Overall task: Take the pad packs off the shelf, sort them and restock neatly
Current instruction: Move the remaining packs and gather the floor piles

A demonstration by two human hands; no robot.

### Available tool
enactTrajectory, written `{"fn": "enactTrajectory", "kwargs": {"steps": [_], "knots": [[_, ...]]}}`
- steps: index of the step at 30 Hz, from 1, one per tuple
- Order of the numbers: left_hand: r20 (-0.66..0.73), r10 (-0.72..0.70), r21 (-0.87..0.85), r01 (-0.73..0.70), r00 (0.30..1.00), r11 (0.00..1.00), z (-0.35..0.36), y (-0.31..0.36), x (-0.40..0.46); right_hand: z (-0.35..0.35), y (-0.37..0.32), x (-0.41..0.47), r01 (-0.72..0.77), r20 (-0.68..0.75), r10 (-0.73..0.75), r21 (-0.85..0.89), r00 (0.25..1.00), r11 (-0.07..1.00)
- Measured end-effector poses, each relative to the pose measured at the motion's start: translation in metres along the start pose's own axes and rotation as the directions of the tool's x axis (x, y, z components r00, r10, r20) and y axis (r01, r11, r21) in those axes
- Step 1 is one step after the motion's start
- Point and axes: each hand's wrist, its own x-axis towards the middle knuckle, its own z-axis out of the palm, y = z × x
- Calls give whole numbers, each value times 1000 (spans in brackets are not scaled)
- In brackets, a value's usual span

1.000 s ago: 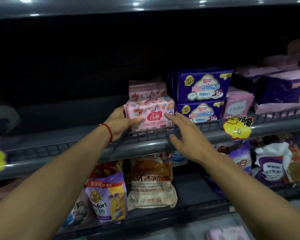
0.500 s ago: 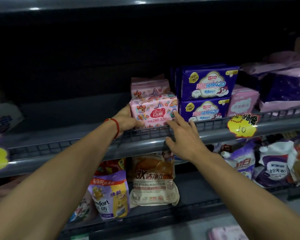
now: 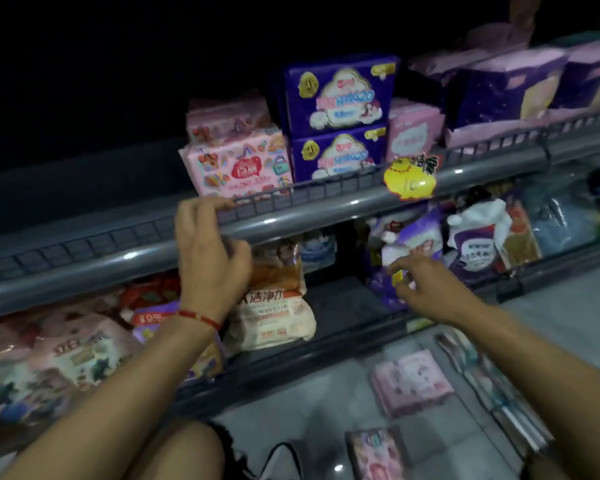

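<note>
Left hand touches the shelf rail below the pink pad pack; right hand hangs empty.

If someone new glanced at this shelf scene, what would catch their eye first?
Probably the two stacked purple pad packs on the upper shelf, beside a pink patterned pack. Next, the yellow price tag on the shelf rail, and both empty hands, left hand and right hand, below.

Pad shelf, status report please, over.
Left hand open, fingers on shelf rail. Right hand open, empty. Pink pad pack shelved; more packs on floor.
</note>
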Motion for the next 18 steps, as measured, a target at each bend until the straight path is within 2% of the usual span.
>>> {"fn": "enactTrajectory", "kwargs": {"steps": [1,2,3,5,8,10,12,15,18], "knots": [[127,23,-17,-21,992,1000,12,11,-20,2,14,-5,-67,101,72,-50,992,997],[318,33,-19,-28,947,999,26,20,-39,3,28,-10,-106,191,126,-111,973,988],[526,27,-13,-24,850,1000,40,25,-55,6,40,-15,-133,281,180,-179,943,975],[819,3,14,-26,573,1000,70,26,-82,13,59,-28,-136,459,273,-309,845,941],[975,-63,92,-127,213,988,105,20,-122,32,81,-49,-79,626,381,-454,681,887],[990,-135,140,-170,40,975,124,18,-143,44,91,-61,-71,669,441,-504,598,861],[980,-190,179,-173,-52,969,141,21,-161,54,96,-68,-60,680,424,-489,598,870],[963,-250,235,-136,-104,962,164,26,-196,79,97,-81,-57,685,374,-437,625,898],[914,-385,388,0,-127,922,184,16,-256,125,90,-108,-104,714,349,-364,607,926]]}}
